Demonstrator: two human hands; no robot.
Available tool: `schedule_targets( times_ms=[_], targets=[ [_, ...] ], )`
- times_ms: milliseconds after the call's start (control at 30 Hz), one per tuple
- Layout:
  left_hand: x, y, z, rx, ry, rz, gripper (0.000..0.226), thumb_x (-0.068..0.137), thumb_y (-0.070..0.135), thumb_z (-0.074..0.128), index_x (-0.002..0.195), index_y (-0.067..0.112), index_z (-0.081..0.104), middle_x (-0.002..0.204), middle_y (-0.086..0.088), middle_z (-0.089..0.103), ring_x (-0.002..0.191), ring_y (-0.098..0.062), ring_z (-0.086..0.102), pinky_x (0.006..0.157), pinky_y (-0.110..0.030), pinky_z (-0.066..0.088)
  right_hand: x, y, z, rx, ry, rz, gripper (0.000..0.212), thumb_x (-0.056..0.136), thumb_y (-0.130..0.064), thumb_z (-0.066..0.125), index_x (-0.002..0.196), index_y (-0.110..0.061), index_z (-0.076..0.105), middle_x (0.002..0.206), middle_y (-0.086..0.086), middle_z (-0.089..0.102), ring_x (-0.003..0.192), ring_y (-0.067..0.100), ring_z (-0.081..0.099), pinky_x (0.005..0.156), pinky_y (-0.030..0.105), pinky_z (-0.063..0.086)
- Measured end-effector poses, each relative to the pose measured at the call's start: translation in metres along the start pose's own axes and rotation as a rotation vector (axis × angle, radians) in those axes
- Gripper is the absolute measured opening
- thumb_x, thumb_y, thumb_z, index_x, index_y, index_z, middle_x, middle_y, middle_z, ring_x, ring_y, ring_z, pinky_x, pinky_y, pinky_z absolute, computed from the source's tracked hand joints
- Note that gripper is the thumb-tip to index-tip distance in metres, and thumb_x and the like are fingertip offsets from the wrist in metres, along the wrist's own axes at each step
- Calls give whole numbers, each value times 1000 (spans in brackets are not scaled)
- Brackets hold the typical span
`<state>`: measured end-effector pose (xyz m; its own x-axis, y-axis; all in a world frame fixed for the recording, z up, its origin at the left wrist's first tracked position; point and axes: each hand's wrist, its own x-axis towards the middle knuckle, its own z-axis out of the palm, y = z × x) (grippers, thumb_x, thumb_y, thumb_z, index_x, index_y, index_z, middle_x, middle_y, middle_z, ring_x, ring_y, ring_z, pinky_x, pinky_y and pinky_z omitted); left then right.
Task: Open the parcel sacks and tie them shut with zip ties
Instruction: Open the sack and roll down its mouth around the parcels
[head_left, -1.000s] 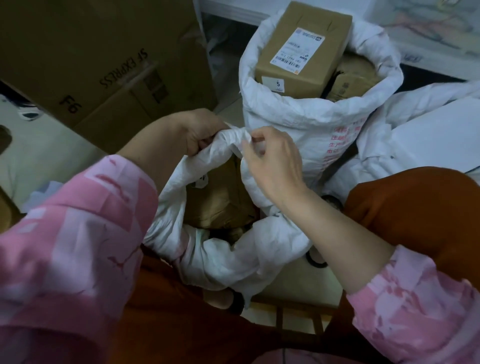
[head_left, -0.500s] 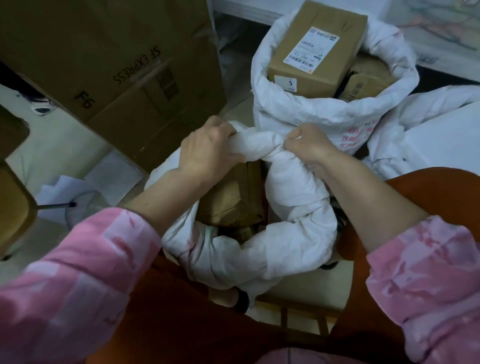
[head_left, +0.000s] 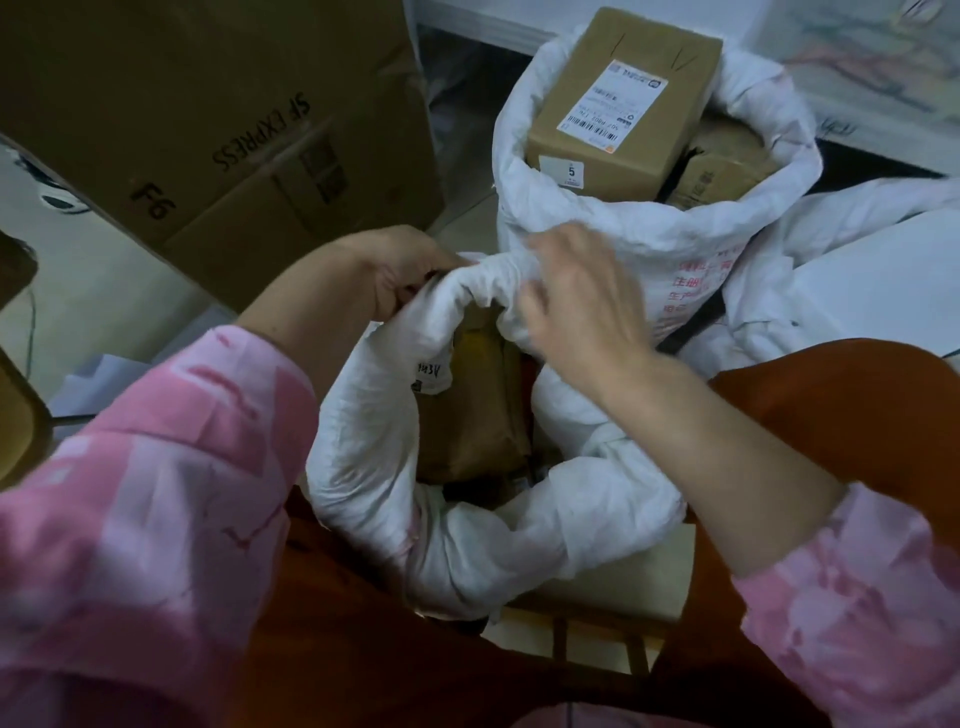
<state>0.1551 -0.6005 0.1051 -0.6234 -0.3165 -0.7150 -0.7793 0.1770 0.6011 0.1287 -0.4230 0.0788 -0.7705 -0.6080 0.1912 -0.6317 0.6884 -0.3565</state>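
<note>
the near white sack (head_left: 467, 525) sits open between the knees, brown parcels inside. the left hand (head_left: 400, 275) grips its rolled far rim; the right hand (head_left: 582, 301), fingers loosely curled and blurred, touches the rim just beside it.

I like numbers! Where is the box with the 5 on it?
The box stands at the top of the head view, inside the far white sack, just beyond the right hand.

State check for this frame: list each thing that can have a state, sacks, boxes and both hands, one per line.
Near sack: open, rim rolled down, parcels showing inside.
Far sack: open, rim rolled, untied.
Labelled box: sealed, sticking out of the far sack.
SF Express carton: closed, tilted.
Left hand: grips the near sack's rim.
Right hand: on the rim, grip blurred.
</note>
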Motion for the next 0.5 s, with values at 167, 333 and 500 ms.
schedule_targets(
  times_ms=[167, 333, 500],
  targets=[
    [-3, 1, 3, -30, -17, 8, 21, 90, 10, 56, 70, 5, 60, 52, -7, 61, 46, -15, 59, 45, -19, 48, -7, -6, 20, 14, 74, -183, 34, 88, -4, 58, 121, -3, 58, 116, 15, 61, 101, 32, 60, 70, 39, 53],
    [-10, -6, 13, 22, 78, 38, 24, 91, 32, 59, 81, 10, 63, 71, -5, 61, 63, -15, 58, 52, -25, 46, 12, -6, 20, -20, -77, -93, 15, 87, -3, 50, 97, -11, 59, 90, 6, 57, 89, 25, 56, 63, 32, 34],
    [-33, -19, 23, 570, 575, 409, 53, 80, 58, 63, 113, 18, 61, 108, 4, 63, 97, -15, 59, 76, -32, 50, 36, 14, 16, 163, -245, 232, 22, 93, -8, 42, 104, -12, 61, 99, 6, 61, 93, 26, 57, 70, 32, 40]
  ],
)
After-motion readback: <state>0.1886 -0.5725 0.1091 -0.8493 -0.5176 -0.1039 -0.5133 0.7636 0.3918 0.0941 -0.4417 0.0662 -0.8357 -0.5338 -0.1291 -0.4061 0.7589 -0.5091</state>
